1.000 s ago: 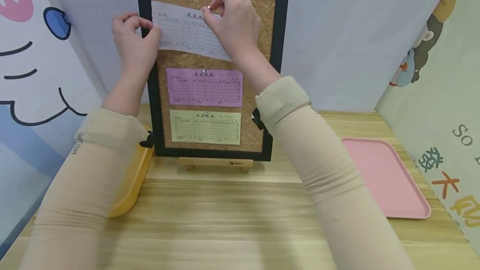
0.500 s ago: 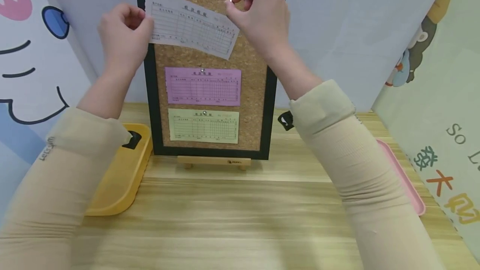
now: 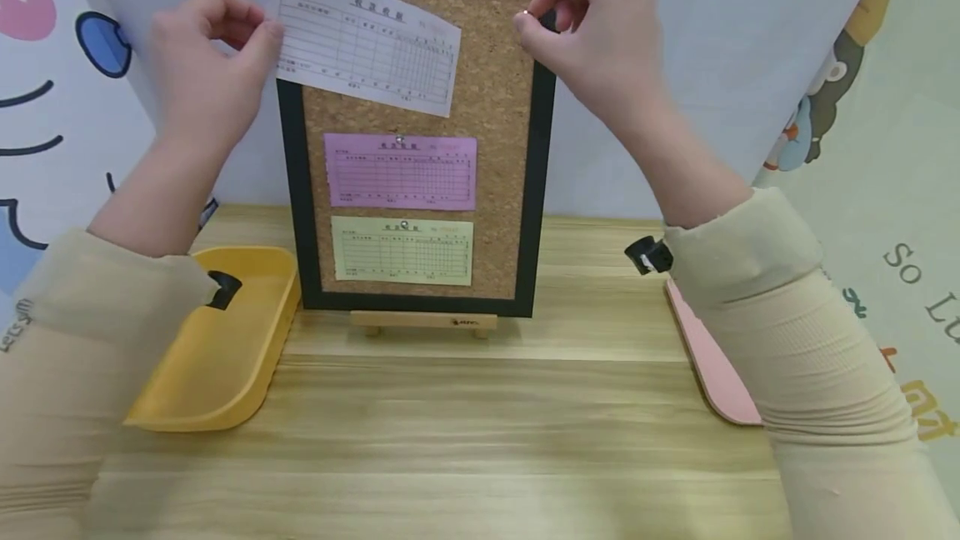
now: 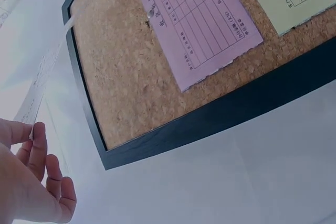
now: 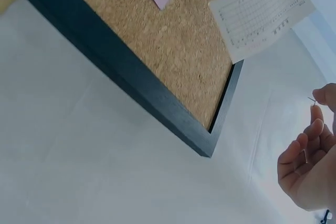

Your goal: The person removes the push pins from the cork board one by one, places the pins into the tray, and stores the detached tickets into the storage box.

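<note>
The left hand (image 3: 202, 65) pinches the white slip (image 3: 363, 48), its long axis running rightward from those fingers toward the right hand (image 3: 600, 32), which pinches a pushpin (image 3: 523, 15).

A left hand (image 4: 29, 182) pinches a white slip (image 4: 39, 80) edge-on beside a black-framed cork board (image 4: 126, 82); a pink form (image 4: 197, 17) hangs pinned beyond it.

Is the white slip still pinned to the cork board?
No, the left hand holds the white slip free, and the right hand pinches the pin.
</note>
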Available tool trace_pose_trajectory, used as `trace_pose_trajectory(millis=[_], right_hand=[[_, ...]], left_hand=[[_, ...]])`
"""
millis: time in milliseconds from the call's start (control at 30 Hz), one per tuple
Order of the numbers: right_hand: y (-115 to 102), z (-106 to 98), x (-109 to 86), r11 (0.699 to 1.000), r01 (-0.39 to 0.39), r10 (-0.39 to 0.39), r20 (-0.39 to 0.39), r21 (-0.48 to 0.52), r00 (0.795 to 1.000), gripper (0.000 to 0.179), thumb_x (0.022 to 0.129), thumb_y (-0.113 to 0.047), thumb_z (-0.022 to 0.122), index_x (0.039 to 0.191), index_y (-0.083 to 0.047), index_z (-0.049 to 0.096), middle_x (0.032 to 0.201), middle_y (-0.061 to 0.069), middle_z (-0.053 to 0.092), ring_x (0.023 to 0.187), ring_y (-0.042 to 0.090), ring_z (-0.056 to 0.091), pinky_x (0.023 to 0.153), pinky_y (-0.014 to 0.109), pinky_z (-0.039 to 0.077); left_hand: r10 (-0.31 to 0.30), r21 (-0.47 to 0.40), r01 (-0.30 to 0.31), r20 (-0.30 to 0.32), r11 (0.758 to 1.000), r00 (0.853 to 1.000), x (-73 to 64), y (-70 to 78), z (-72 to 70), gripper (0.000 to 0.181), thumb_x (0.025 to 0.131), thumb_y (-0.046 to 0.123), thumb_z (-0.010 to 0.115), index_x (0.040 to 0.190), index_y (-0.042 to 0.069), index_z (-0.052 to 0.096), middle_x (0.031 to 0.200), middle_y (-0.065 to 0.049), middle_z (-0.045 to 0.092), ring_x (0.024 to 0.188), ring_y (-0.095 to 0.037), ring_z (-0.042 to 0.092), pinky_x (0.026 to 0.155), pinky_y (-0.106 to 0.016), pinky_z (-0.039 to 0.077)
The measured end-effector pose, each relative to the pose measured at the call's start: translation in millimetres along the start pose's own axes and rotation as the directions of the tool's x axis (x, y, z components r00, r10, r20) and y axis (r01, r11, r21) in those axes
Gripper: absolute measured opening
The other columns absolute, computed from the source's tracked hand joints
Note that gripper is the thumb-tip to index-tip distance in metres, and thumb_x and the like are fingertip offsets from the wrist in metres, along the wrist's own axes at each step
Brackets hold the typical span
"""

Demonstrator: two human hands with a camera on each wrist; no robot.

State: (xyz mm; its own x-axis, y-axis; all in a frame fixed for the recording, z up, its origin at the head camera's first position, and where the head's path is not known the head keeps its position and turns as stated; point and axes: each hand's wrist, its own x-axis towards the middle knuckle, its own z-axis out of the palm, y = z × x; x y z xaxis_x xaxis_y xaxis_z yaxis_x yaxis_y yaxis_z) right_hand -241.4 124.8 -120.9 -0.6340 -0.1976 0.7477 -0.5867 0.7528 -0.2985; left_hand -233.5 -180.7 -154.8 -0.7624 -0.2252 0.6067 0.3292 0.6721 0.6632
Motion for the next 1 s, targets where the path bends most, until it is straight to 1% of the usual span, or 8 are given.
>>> trace_pose_trajectory(millis=[200, 367, 533, 633, 800, 867, 933, 1000], right_hand=[[8, -22, -12.6, 1.0, 0.011, -0.012, 0.011, 0.026, 1.0, 0.026, 0.088, -0.025, 0.063, 0.091, 0.001, 0.067, 0.07, -0.005, 0.045, 0.071, 0.005, 0.041, 0.066, 0.017, 0.033], [13, -40, -24.9, 1.0, -0.027, 0.026, 0.032, 0.008, 0.999, 0.027, 0.086, -0.026, 0.065, 0.091, 0.0, 0.068, 0.07, -0.006, 0.045, 0.072, 0.006, 0.042, 0.066, 0.017, 0.034], [20, -55, -38.1, 0.998, -0.065, 0.065, 0.046, -0.002, 0.997, 0.024, 0.084, -0.025, 0.068, 0.088, -0.002, 0.068, 0.069, -0.007, 0.045, 0.072, 0.006, 0.043, 0.064, 0.017, 0.035], [24, -62, -47.8, 0.995, -0.099, 0.098, 0.061, 0.01, 0.993, 0.022, 0.083, -0.024, 0.069, 0.087, -0.003, 0.068, 0.069, -0.007, 0.046, 0.07, 0.007, 0.044, 0.064, 0.017, 0.035], [33, -73, -64.8, 0.987, -0.149, 0.146, 0.068, 0.051, 0.987, 0.015, 0.08, -0.021, 0.071, 0.083, -0.007, 0.067, 0.068, -0.006, 0.047, 0.069, 0.008, 0.046, 0.065, 0.018, 0.036], [36, -76, -71.4, 0.987, -0.149, 0.145, 0.059, 0.064, 0.988, 0.013, 0.079, -0.019, 0.071, 0.081, -0.008, 0.066, 0.067, -0.007, 0.047, 0.069, 0.007, 0.047, 0.066, 0.018, 0.036], [40, -77, -78.0, 0.988, -0.133, 0.13, 0.042, 0.073, 0.991, 0.012, 0.078, -0.017, 0.072, 0.081, -0.006, 0.067, 0.066, -0.009, 0.048, 0.07, 0.006, 0.047, 0.068, 0.017, 0.036], [44, -79, -85.6, 0.991, -0.112, 0.11, 0.033, 0.069, 0.993, 0.013, 0.078, -0.015, 0.072, 0.081, -0.004, 0.067, 0.068, -0.008, 0.048, 0.07, 0.005, 0.048, 0.068, 0.018, 0.035]], left_hand=[[-0.009, 0.043, 0.007, 0.049, 0.999, 0.999, -2.2, 0.1, -13.9, 0.038, 0.093, 0.037, 0.056, 0.117, 0.009, 0.064, 0.081, 0.025, 0.044, 0.09, 0.003, 0.039, 0.073, -0.013, 0.036], [-0.02, 0.086, 0.012, 0.093, 0.996, 0.995, -4.9, 1.0, -24.5, 0.04, 0.092, 0.04, 0.056, 0.118, 0.011, 0.064, 0.086, 0.022, 0.047, 0.092, 0.0, 0.039, 0.074, -0.012, 0.037], [-0.033, 0.167, 0.014, 0.113, 0.986, 0.993, -7.5, 1.0, -34.2, 0.044, 0.093, 0.042, 0.052, 0.122, 0.012, 0.062, 0.093, 0.017, 0.047, 0.092, -0.002, 0.038, 0.078, -0.011, 0.039], [-0.039, 0.218, 0.013, 0.116, 0.976, 0.993, -9.8, 0.4, -39.1, 0.044, 0.093, 0.042, 0.051, 0.122, 0.012, 0.062, 0.092, 0.019, 0.044, 0.093, -0.002, 0.037, 0.079, -0.01, 0.039], [-0.006, 0.265, -0.029, 0.129, 0.964, 0.992, -12.6, -2.6, -45.3, 0.04, 0.094, 0.038, 0.05, 0.12, 0.01, 0.062, 0.089, 0.024, 0.039, 0.096, -0.007, 0.038, 0.077, -0.008, 0.036], [0.009, 0.285, -0.05, 0.144, 0.957, 0.989, -13.4, -4.5, -47.2, 0.04, 0.095, 0.037, 0.05, 0.12, 0.009, 0.062, 0.093, 0.018, 0.045, 0.098, -0.011, 0.038, 0.076, -0.008, 0.035], [0.023, 0.304, -0.075, 0.17, 0.95, 0.985, -14.7, -6.5, -49.1, 0.039, 0.095, 0.035, 0.049, 0.119, 0.007, 0.062, 0.1, 0.007, 0.053, 0.101, -0.016, 0.037, 0.075, -0.007, 0.034], [0.037, 0.321, -0.102, 0.201, 0.942, 0.979, -17.1, -8.0, -51.2, 0.037, 0.096, 0.032, 0.049, 0.119, 0.004, 0.062, 0.111, -0.007, 0.054, 0.103, -0.021, 0.037, 0.073, -0.007, 0.033]])
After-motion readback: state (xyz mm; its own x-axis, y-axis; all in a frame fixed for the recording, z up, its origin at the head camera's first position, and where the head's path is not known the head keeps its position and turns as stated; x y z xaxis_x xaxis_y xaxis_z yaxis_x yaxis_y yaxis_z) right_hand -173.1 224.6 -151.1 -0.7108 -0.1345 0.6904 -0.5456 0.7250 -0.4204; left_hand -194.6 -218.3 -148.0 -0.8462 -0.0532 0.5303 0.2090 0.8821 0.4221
